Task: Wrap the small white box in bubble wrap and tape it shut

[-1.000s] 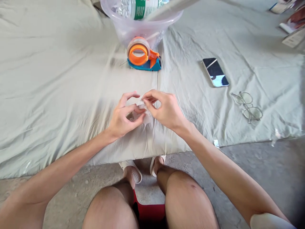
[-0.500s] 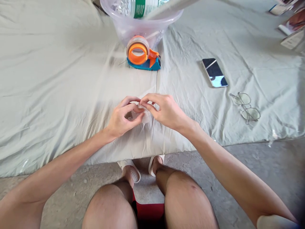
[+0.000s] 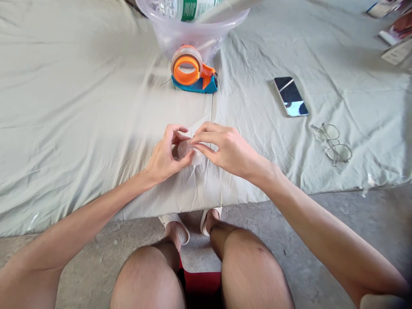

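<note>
My left hand (image 3: 165, 155) and my right hand (image 3: 225, 148) meet over the near edge of a pale green cloth (image 3: 80, 111). Between their fingertips is a small crumpled piece of clear tape (image 3: 188, 151), pinched by both hands. Fingers of both hands are curled around it. Farther back on the cloth sits an orange and teal tape dispenser (image 3: 192, 71) with a clear roll.
A clear plastic tub (image 3: 196, 30) with a bottle in it stands behind the dispenser. A phone (image 3: 291, 96) and a pair of glasses (image 3: 333, 143) lie to the right. Papers (image 3: 394, 32) sit at the far right corner. My bare knees and sandalled feet are below on concrete floor (image 3: 322, 223).
Both hands stay together on the clear tape, working it with small finger shifts. The view has tilted slightly; nothing else on the cloth has moved.
</note>
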A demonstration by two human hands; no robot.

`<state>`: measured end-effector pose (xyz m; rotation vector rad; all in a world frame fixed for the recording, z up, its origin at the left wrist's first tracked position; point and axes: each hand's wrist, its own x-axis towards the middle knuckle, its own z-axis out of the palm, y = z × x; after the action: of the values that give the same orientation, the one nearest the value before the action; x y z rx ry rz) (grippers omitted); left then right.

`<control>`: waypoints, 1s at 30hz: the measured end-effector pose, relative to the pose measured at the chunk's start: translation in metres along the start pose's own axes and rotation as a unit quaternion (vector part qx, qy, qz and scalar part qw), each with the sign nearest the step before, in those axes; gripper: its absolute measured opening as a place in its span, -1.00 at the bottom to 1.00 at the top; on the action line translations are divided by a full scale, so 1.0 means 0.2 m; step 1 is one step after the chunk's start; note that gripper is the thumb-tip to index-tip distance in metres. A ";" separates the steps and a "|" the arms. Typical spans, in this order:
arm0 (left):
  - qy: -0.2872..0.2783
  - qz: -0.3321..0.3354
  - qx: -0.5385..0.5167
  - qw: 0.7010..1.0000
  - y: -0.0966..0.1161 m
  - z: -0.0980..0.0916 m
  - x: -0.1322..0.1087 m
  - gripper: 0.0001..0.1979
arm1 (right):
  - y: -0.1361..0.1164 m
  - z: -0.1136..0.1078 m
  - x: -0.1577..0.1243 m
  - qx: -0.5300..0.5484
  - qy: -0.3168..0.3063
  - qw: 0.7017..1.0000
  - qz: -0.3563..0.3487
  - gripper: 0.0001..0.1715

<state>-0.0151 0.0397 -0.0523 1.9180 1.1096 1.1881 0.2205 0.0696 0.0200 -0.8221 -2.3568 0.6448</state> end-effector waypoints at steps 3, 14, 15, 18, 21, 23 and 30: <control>-0.010 0.009 0.018 1.000 -0.02 0.00 0.00 -0.52 | -0.02 -0.02 -0.02 -0.047 -0.021 0.999 -0.006 -0.68; -0.103 0.130 0.193 0.967 -0.07 -0.03 0.01 -0.41 | 0.00 0.05 -0.18 -0.241 -0.001 0.962 -0.129 -0.62; -0.104 0.132 0.195 0.966 -0.07 -0.03 0.01 -0.37 | 0.01 0.06 -0.20 -0.260 0.002 0.955 -0.145 -0.61; -0.119 0.114 0.187 0.968 -0.05 -0.04 0.01 -0.22 | 0.00 0.08 -0.24 -0.333 0.007 0.928 -0.167 -0.50; -0.138 0.072 0.160 0.975 -0.01 -0.05 0.02 -0.13 | -0.09 0.12 -0.26 -0.400 -0.005 0.901 -0.168 -0.48; -0.146 0.049 0.144 0.978 0.02 -0.06 0.01 -0.15 | -0.17 0.15 -0.26 -0.400 -0.023 0.905 -0.143 -0.46; -0.152 0.072 0.146 0.975 0.02 -0.07 0.02 -0.35 | -0.18 0.06 -0.21 -0.266 -0.031 0.961 -0.075 -0.55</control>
<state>-0.0255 0.0417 -0.0424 2.3455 1.0366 0.7956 0.2256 0.0129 0.0182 -0.8351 -2.6594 -0.0399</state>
